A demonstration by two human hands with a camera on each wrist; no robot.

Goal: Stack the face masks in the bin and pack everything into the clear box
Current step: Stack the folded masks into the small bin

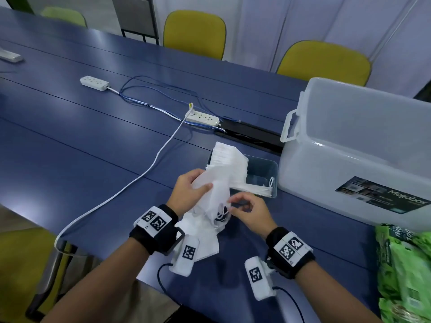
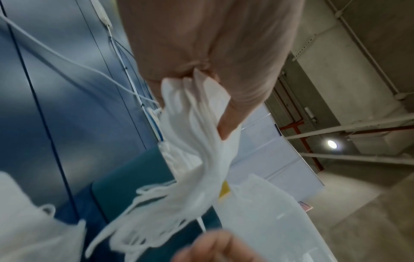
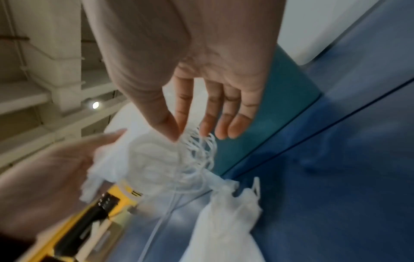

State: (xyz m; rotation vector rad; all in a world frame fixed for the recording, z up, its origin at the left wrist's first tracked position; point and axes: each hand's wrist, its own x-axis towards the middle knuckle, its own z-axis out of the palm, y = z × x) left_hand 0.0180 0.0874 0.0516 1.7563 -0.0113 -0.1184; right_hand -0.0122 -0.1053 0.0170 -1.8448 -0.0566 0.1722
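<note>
My left hand [image 1: 198, 186] grips a bundle of white face masks [image 1: 210, 206] [image 2: 201, 156] above the blue table, just in front of the small clear bin [image 1: 274, 176]. My right hand [image 1: 233, 202] [image 3: 179, 137] pinches the bundle's tangled ear loops [image 3: 198, 150] between thumb and forefinger. A thick stack of masks [image 1: 229, 159] leans in the bin's left end, and a few flat ones [image 1: 254, 190] lie along its near rim. More masks [image 1: 203, 243] [image 3: 226, 223] lie on the table under my hands. The large clear box [image 1: 349, 148] stands to the right.
A green plastic package [image 1: 405, 271] lies at the near right edge. A power strip [image 1: 202, 117] with a white cable [image 1: 140, 178] sits behind the bin, with a second strip [image 1: 94, 83] further left. Yellow-green chairs [image 1: 194, 33] line the far side.
</note>
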